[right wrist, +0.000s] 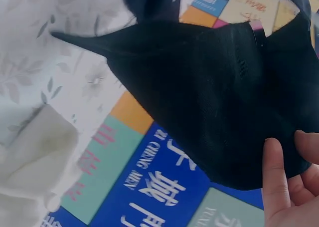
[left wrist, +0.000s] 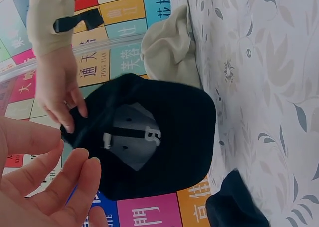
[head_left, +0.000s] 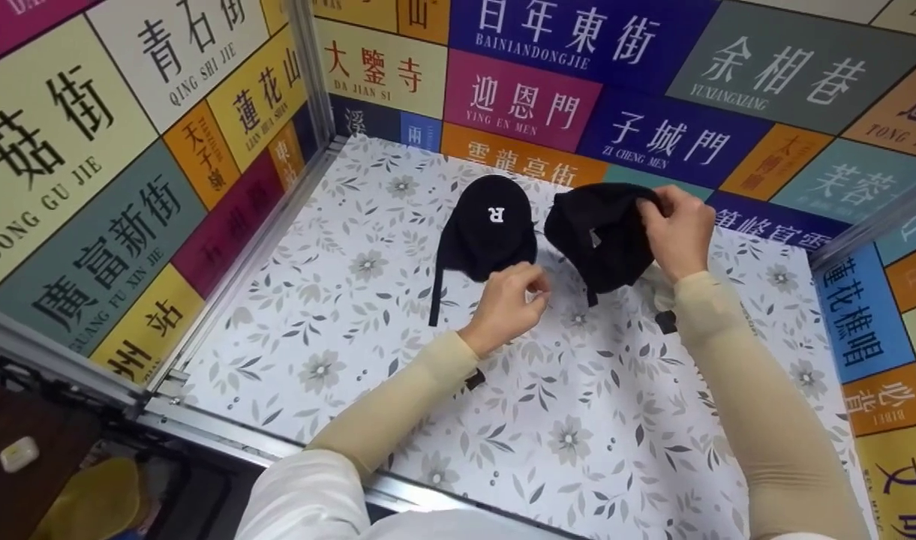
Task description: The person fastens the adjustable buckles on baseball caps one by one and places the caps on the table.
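My right hand [head_left: 680, 231] pinches the edge of a black baseball cap [head_left: 604, 244] and holds it up, tilted, above the tabletop. In the left wrist view the cap's hollow inside [left wrist: 134, 137] faces the camera, with a pale patch and stitching showing. A second black cap [head_left: 480, 236] with a white letter R lies to the left, with a dark strap trailing from it. My left hand [head_left: 505, 306] hovers by that cap's near edge. Its fingers are loosely bent, with nothing between them in the left wrist view.
A beige cap [left wrist: 168, 50] lies beyond the held cap, mostly hidden by my right arm in the head view. White floral cloth [head_left: 315, 420] covers the tabletop. Colourful sign-patterned panels [head_left: 518, 97] wall it in at the back and sides. A metal rail [head_left: 225, 435] edges the front.
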The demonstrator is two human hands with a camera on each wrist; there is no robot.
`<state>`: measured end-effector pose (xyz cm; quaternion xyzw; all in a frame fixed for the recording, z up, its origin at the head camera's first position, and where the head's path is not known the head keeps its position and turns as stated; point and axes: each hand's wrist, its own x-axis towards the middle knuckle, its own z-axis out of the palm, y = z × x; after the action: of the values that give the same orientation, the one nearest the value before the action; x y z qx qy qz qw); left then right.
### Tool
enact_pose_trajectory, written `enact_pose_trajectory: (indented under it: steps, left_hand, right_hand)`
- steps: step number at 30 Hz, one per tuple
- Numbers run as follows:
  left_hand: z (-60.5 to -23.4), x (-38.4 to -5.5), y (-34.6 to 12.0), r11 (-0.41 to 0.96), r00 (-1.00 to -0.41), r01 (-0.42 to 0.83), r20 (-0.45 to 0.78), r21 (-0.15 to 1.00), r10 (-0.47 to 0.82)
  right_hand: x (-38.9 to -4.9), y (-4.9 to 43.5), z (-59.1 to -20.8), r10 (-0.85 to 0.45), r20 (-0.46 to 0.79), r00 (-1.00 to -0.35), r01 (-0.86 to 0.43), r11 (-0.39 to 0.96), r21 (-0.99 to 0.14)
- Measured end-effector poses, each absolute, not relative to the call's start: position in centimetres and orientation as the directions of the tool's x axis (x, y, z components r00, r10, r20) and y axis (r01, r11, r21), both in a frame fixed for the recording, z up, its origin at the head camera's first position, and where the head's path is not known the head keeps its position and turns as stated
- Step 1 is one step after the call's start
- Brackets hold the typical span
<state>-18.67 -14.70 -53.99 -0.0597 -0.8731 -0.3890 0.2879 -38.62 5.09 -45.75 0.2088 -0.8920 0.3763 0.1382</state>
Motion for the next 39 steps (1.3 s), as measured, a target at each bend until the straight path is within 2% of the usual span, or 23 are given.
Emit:
enact_pose_trajectory:
  steps: [7,14,17,21,25,27,30,39]
  left_hand:
    - [-54.4,-19.4,-14.9,0.686,-0.834,0.306,0.534,0.66,-0.141]
    - [-54.3,-19.9,-15.4,0.673,-0.803,0.281,0.552,0.684,-0.225]
    - [-54.1,-20.0,-15.4,0.66,-0.771,0.292,0.579,0.692,-0.266]
    - [-53.8,-20.3,-15.1,0.639,-0.696,0.363,0.653,0.678,-0.297]
    - [-53.3,-20.4,-14.5,0.629,-0.623,0.443,0.724,0.639,-0.297]
    - [-53.0,-20.4,-14.1,0.634,-0.611,0.462,0.74,0.62,-0.279]
    - [-52.8,-20.6,-13.6,0.648,-0.623,0.467,0.744,0.602,-0.242]
    - [-52.7,-21.2,-12.6,0.696,-0.73,0.386,0.662,0.605,-0.17]
  right_hand:
    - [-36.4,5.6,-43.9,-0.298,0.447,-0.843,-0.529,0.61,-0.591]
    - [-34.6,6.2,-42.6,-0.291,0.512,-0.809,-0.576,0.566,-0.59]
    - [-33.9,6.4,-42.6,-0.302,0.508,-0.806,-0.582,0.559,-0.591]
    - [-32.9,6.5,-43.1,-0.342,0.48,-0.808,-0.586,0.548,-0.597]
    - [-32.0,6.3,-43.7,-0.389,0.456,-0.801,-0.599,0.533,-0.598]
    - [-31.6,6.1,-43.9,-0.407,0.447,-0.796,-0.605,0.529,-0.595]
    - [-31.2,5.6,-44.2,-0.431,0.436,-0.79,-0.613,0.526,-0.59]
    - [-30.5,4.7,-45.4,-0.46,0.444,-0.769,-0.637,0.502,-0.585]
